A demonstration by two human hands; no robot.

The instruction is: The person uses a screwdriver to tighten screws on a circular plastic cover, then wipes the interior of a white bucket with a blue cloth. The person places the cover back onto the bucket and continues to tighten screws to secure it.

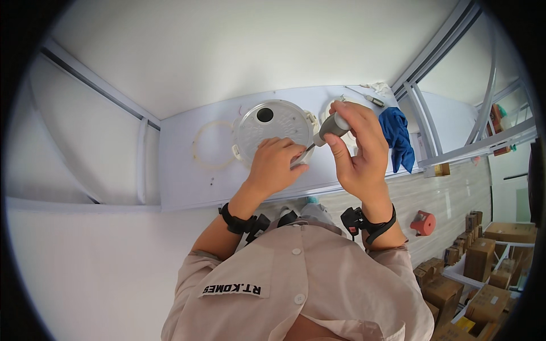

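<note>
My right hand [364, 150] is wrapped round the grey handle of a screwdriver [334, 126]. The shaft slants down to the left, and its tip ends beside my left fingers at the near right rim of a round grey-white lid [274, 126]. This lid has a white rim with tabs and a black round spot. My left hand [276, 165] lies over the lid's near edge, with thumb and forefinger gripping the rim around the screwdriver's tip. Whatever the tip touches is hidden by the fingers. Partly behind my right hand is another white round part [331, 107].
Left of the lid lies a thin cream ring [195, 149], with small dark bits [212, 182] nearby. A second screwdriver [373, 100] and a blue cloth [398, 136] are at the table's right end. Metal frames flank the white table [179, 170]. A red stool [423, 223] and cardboard boxes [480, 258] stand on the floor.
</note>
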